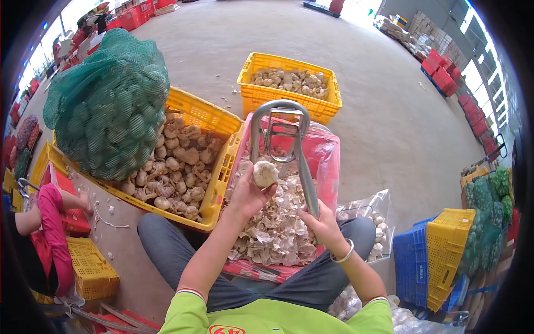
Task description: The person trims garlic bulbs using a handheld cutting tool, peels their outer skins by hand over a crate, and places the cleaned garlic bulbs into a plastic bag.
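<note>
Your left forearm angles forward and inward, your left hand [249, 193] pinching a garlic bulb [265, 174] above the pink crate [329, 150]; bulb and fingers hide the metal tool's [305, 167] left end. Your right hand [327, 224] curls around its right end, partly covering it.

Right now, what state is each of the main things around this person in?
Garlic bulb: held in the left hand
Metal tool: held by its handle in the right hand
Large yellow crate: open, holding loose bulbs
Green net sack: bulging
Pink bin: open, heaped with papery skins
Far yellow crate: open, holding more bulbs
Clear bag: holding pale bulbs; tied or not, unclear
</note>
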A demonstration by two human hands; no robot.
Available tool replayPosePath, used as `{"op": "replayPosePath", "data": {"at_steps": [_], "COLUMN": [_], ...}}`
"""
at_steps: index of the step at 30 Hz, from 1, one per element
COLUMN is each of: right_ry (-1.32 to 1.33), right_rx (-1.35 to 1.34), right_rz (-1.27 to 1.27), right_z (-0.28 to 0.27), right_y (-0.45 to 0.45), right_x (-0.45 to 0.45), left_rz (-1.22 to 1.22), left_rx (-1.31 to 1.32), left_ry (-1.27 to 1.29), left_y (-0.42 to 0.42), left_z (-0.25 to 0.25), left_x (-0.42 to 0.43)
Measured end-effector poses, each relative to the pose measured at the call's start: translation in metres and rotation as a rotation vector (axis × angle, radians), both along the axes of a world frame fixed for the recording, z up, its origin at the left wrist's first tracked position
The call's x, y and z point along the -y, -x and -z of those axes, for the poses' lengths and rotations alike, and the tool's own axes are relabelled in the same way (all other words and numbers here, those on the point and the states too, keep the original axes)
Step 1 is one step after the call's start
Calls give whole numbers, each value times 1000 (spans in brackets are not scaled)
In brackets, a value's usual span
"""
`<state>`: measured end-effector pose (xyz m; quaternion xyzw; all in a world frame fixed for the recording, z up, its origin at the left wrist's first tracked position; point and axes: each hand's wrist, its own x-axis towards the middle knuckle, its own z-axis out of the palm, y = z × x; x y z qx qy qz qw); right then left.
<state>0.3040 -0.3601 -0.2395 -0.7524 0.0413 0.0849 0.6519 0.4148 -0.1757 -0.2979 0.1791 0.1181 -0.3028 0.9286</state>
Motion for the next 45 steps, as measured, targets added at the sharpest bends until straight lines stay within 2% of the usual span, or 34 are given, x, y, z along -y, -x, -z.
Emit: {"op": "replayPosePath", "data": {"at_steps": [3,7,13,19,28,33,38,45], "right_ry": [-10,-56,-84,-100,-94,-63,-165,-182], "right_rx": [-46,-33,-80,-78,-81,-120,-164,-153], "right_rz": [-15,-5,-48,-38,-26,-27,-46,-56], "right_z": [-16,-14,-19,-13,-13,-29,-51,-52], "right_y": [6,6,6,4,4,6,10,8], "right_x": [1,2,4,5,3,3,6,6], "left_rz": [-30,39,27,80,37,1,-2,-13], "left_rx": [-6,138,276,263,244,225,232,209], "left_ry": [38,170,34,99,65,45,50,70], "left_y": [-2,6,11,11,14,15,17,15], "left_z": [-3,-14,-12,-9,-14,-16,-18,-16], "left_x": [11,10,8,11,16,20,21,22]}}
